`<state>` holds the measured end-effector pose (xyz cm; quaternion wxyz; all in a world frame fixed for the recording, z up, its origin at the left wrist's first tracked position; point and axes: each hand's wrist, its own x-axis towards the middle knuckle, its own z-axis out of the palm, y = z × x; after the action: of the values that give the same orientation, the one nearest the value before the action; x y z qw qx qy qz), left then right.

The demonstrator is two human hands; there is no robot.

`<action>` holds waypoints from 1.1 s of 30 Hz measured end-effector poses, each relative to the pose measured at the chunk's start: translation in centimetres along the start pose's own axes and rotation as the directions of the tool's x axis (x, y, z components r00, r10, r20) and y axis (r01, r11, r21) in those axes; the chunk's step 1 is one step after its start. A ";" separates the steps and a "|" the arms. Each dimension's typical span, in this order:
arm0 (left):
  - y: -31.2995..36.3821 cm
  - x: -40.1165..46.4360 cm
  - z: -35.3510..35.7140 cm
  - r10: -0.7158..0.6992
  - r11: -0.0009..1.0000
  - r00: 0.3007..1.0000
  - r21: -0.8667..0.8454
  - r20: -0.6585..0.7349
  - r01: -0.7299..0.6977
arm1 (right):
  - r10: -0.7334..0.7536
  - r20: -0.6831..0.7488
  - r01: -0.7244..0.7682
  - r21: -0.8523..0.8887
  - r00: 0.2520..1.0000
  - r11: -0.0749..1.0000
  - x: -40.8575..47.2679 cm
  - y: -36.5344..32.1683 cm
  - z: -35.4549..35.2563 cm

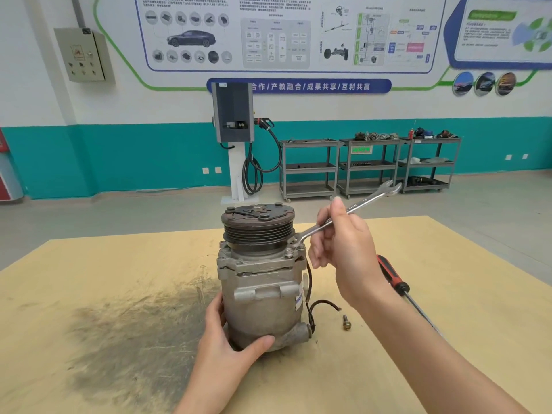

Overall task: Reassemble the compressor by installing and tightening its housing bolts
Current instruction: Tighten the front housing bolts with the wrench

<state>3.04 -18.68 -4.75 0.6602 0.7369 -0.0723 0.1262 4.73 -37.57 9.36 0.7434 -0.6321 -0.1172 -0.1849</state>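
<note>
A grey metal compressor (263, 282) stands upright on the wooden table (89, 279), its black grooved pulley on top. My left hand (227, 336) grips the base of the housing, thumb across the front. My right hand (340, 243) holds a silver open-ended spanner (355, 207) by its shaft. The spanner's lower jaw sits on a housing bolt (294, 245) at the flange's right side, just under the pulley. One loose bolt (346, 322) lies on the table to the right of the compressor.
A red and black screwdriver (394, 279) lies on the table behind my right forearm. A dark smudge (128, 333) stains the tabletop left of the compressor. Across the floor stand a charging post (234, 135) and three grey shelf carts (367, 165).
</note>
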 end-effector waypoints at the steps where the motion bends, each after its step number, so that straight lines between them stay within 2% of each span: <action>1: 0.1 0.0 0.0 -0.004 1.000 1.000 -0.004 0.002 0.004 | 0.056 0.004 -0.056 0.019 0.998 0.998 0.2 0.1 -0.2; 5: 0.2 0.0 0.0 -0.017 1.000 1.000 -0.008 0.006 0.017 | 0.206 0.040 -0.208 0.088 0.978 0.974 0.4 0.6 -0.3; 8: 0.0 0.1 0.0 0.003 1.000 1.000 -0.012 0.008 -0.003 | 0.231 0.051 -0.235 0.091 0.972 0.968 0.4 0.7 0.0; 16: -0.5 0.3 -0.2 0.019 0.999 1.000 -0.027 0.022 -0.019 | -0.027 -0.002 0.027 0.043 1.000 0.999 0.0 0.7 0.3; 28: -0.1 0.2 0.0 0.022 0.999 1.000 -0.027 0.022 -0.022 | -0.032 0.101 0.028 0.039 0.994 0.999 -0.3 0.5 0.2; 33: -0.1 0.2 -0.1 0.010 1.000 1.000 -0.030 0.022 -0.010 | -0.107 0.131 0.121 -0.106 0.986 0.987 -0.5 0.2 0.2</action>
<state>3.21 -18.58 -4.80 0.6696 0.7279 -0.0854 0.1202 4.35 -37.30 9.00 0.6857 -0.6757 -0.1890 -0.1936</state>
